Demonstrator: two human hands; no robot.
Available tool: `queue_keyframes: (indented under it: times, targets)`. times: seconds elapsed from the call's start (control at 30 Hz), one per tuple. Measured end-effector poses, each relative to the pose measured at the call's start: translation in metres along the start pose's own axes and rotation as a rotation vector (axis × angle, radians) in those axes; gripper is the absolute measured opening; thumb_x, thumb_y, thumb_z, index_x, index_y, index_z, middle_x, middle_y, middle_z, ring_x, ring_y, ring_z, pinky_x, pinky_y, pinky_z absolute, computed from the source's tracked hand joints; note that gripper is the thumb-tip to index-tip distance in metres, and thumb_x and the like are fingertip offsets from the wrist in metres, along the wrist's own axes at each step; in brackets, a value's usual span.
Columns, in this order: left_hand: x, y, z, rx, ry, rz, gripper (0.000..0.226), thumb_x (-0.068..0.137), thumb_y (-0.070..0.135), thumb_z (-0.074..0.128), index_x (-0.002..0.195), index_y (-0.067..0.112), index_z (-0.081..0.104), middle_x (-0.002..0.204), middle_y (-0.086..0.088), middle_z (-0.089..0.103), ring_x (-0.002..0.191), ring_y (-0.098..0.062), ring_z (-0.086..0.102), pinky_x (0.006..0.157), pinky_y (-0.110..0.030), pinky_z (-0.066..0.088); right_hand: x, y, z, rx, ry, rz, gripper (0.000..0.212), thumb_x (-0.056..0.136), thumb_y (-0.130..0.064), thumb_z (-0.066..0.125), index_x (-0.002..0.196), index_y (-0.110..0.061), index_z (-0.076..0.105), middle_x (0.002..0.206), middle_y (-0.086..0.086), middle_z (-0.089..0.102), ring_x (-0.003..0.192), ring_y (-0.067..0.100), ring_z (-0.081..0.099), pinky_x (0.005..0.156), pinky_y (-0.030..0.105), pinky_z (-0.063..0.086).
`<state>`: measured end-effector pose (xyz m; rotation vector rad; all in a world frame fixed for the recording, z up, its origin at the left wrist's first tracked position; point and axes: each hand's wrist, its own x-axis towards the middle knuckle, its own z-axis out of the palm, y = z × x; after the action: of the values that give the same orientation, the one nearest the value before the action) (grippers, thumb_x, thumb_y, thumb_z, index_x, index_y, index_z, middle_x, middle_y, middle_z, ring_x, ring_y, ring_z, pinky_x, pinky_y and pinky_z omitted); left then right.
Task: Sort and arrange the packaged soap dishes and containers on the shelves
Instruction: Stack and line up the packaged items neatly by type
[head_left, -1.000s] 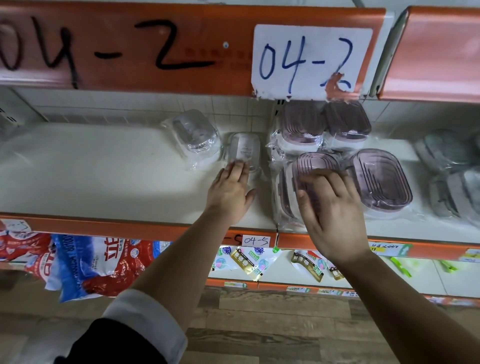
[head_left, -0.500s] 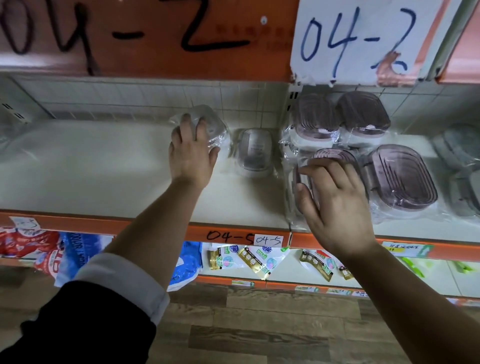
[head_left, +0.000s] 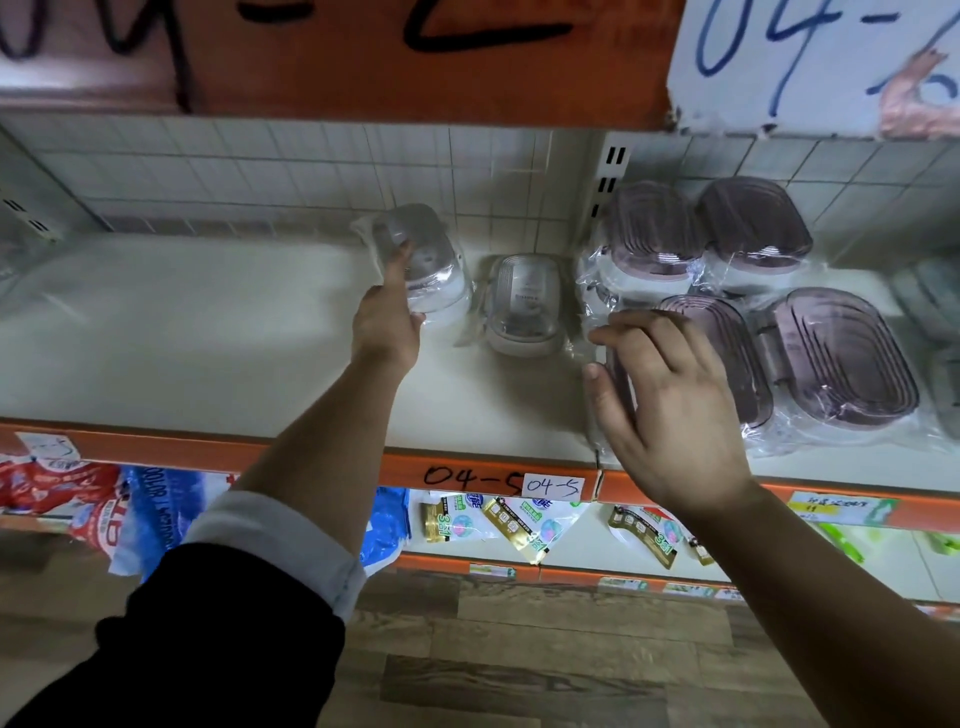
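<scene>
The left hand's fingers (head_left: 396, 262) were closed around the left side of a clear bagged soap dish (head_left: 428, 260), forefinger laid up along it, the left hand (head_left: 387, 325) holding it tilted near the back edge of the shelf (head_left: 208, 338). Just beside it on the right lay a white bagged dish (head_left: 524, 304), flat. The right hand's fingers (head_left: 654, 338) were spread and relaxed, resting over a purple bagged dish (head_left: 727, 353) near the front edge, with the right hand (head_left: 675, 410) above it. More purple dishes (head_left: 753, 223) sat behind it at the back and beside it on the right. A "04-5" label (head_left: 553, 487) marked the orange front edge.
</scene>
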<state>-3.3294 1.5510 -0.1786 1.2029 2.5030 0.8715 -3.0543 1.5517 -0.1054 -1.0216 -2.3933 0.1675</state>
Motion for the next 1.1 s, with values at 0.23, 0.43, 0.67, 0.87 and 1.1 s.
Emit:
queue_keyframes:
  times: [0.23, 0.43, 0.67, 0.87, 1.1]
  targets:
    - [-0.006, -0.015, -0.008, -0.047, -0.011, 0.088, 0.082, 0.086, -0.011, 0.041, 0.148, 0.04, 0.024, 0.135, -0.004, 0.054, 0.116, -0.025, 0.054, 0.088, -0.028, 0.044, 0.0, 0.001, -0.002, 0.009, -0.006, 0.009, 0.034, 0.095, -0.029, 0.044, 0.109, -0.006, 0.065, 0.115, 0.01, 0.062, 0.107, 0.034, 0.055, 0.094, 0.046, 0.044]
    - [-0.018, -0.02, -0.013, -0.061, -0.053, 0.195, 0.084, 0.082, -0.015, 0.042, 0.143, 0.041, 0.032, 0.128, -0.001, 0.057, 0.092, -0.017, 0.055, 0.069, -0.016, 0.039, -0.002, 0.001, -0.005, 0.015, -0.013, 0.01, 0.034, 0.094, -0.028, 0.045, 0.11, -0.006, 0.065, 0.115, 0.01, 0.062, 0.109, 0.034, 0.055, 0.095, 0.046, 0.044]
    - [-0.016, 0.003, -0.014, 0.08, -0.204, 0.137, 0.084, 0.083, 0.028, 0.069, 0.149, 0.045, 0.019, 0.162, -0.01, -0.006, 0.14, -0.038, 0.031, 0.107, -0.049, 0.039, -0.009, -0.005, -0.013, 0.018, -0.026, 0.023, 0.035, 0.095, -0.029, 0.044, 0.11, -0.006, 0.065, 0.116, 0.011, 0.062, 0.113, 0.034, 0.053, 0.095, 0.046, 0.044]
    - [-0.03, 0.018, -0.013, 0.26, -0.141, 0.12, 0.075, 0.096, 0.047, 0.05, 0.153, 0.039, 0.002, 0.162, -0.013, -0.01, 0.145, -0.039, 0.019, 0.107, -0.051, 0.034, -0.02, -0.008, -0.022, 0.019, -0.043, 0.033, 0.032, 0.095, -0.027, 0.048, 0.112, -0.006, 0.065, 0.115, 0.011, 0.062, 0.112, 0.035, 0.052, 0.095, 0.048, 0.043]
    - [-0.09, 0.028, -0.028, 0.366, 0.017, 0.294, 0.058, 0.1, 0.033, 0.044, 0.151, 0.014, 0.027, 0.156, -0.016, 0.027, 0.141, -0.033, 0.029, 0.112, -0.043, 0.026, -0.043, -0.015, -0.04, -0.001, -0.049, 0.018, 0.035, 0.095, -0.027, 0.045, 0.11, -0.002, 0.064, 0.113, 0.014, 0.061, 0.111, 0.036, 0.052, 0.098, 0.047, 0.042]
